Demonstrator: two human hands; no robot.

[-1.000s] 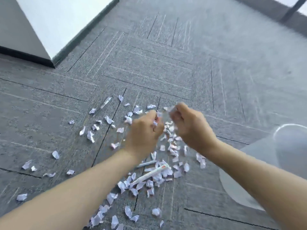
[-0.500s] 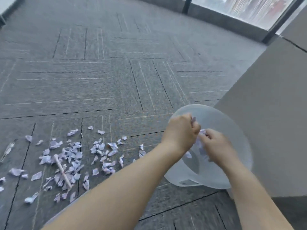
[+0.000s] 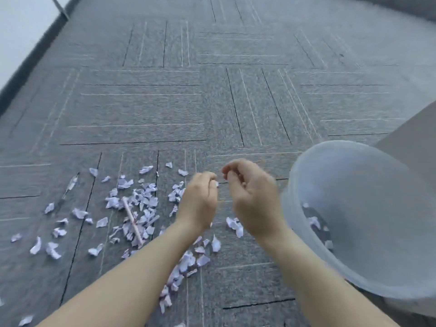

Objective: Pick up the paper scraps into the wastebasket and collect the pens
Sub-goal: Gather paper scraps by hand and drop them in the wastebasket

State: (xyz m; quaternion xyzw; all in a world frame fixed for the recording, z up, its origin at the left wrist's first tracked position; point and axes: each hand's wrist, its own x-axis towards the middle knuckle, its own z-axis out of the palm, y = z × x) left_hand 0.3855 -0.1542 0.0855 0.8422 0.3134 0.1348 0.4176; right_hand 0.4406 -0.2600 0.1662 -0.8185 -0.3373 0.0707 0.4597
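Both hands hover loosely curled: the left hand [image 3: 200, 204] seems empty, the right hand [image 3: 253, 199] too, though blur hides small bits. Paper scraps [image 3: 139, 208] and a pen [image 3: 132, 219] lie left of them, the wastebasket [image 3: 368, 274] right. A hasty scoop could sweep the pen in with scraps.

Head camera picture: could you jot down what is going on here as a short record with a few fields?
Place: grey carpet floor
Left hand: raised above the scraps, fingers curled, nothing clearly held
Right hand: raised beside the left, loosely open, looks empty
Wastebasket: pale see-through plastic, to the right of the hands, a few scraps inside
Paper scraps: many scattered on the carpet, mostly left of the hands
Pens: white pen among the scraps; another pen farther left
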